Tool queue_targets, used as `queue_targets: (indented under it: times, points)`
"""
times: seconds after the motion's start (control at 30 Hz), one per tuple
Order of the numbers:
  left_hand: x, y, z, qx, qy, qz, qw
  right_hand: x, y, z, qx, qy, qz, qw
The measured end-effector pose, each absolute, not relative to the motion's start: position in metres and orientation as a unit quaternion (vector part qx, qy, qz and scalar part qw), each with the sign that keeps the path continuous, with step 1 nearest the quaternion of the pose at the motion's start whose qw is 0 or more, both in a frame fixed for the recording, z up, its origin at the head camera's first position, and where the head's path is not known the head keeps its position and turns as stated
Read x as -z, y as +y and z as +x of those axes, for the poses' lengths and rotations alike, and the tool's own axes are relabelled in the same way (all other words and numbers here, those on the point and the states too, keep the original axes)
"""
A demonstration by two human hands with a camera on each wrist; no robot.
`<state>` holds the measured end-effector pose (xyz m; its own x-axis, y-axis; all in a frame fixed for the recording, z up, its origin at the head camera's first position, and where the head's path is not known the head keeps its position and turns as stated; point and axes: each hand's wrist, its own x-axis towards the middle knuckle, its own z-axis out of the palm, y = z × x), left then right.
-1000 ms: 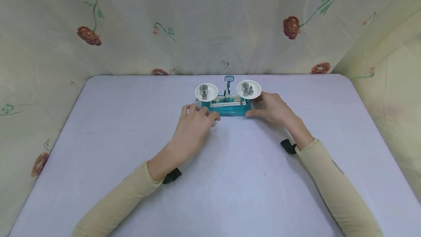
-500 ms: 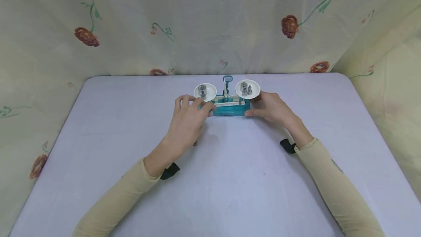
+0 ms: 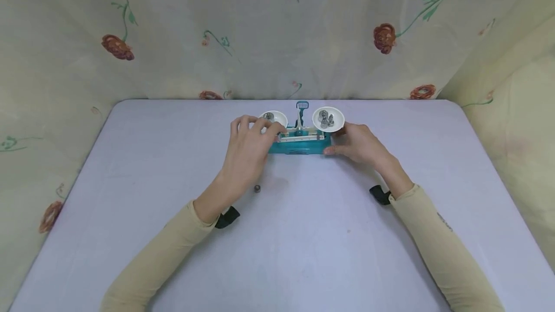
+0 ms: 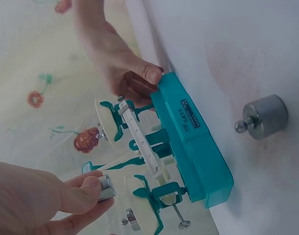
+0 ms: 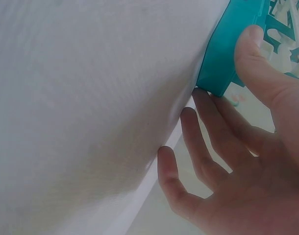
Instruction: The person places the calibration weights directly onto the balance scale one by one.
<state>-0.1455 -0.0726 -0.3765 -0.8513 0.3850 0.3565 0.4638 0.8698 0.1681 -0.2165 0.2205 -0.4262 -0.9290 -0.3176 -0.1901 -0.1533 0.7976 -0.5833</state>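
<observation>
A teal balance scale [image 3: 299, 147] with two white pans stands near the far edge of the table. Over its left pan [image 3: 281, 117], my left hand [image 3: 246, 150] pinches a small metal weight [image 4: 107, 188] between thumb and fingers. Another weight [image 4: 133, 220] sits in that pan. My right hand [image 3: 357, 142] grips the right end of the base, its thumb [image 5: 245, 54] on the front and the fingers round the side and back. Several metal weights [image 3: 324, 119] stand in the right pan [image 3: 340, 120].
One more metal weight [image 3: 257, 188] stands on the white tabletop [image 3: 303, 235], close to my left wrist; in the left wrist view it is upright on the cloth. Behind the table hangs a flowered curtain [image 3: 260, 23].
My left hand has risen from in front of the scale to its left pan and now pinches a weight. The weight on the table has come into view. My right hand keeps its place.
</observation>
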Motion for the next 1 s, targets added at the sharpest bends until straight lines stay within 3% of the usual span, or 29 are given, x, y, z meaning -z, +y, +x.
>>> queue_targets:
  times: [0.43,1.0]
  points:
    - [0.384,-0.070,-0.162,0.136,-0.946,-0.229,0.185,0.427,0.222,-0.216,0.292,0.938,-0.122,0.142]
    - [0.390,-0.066,-0.179,0.121,-0.946,-0.240,0.181,0.425,0.221,-0.216,0.288,0.939,-0.123,0.141]
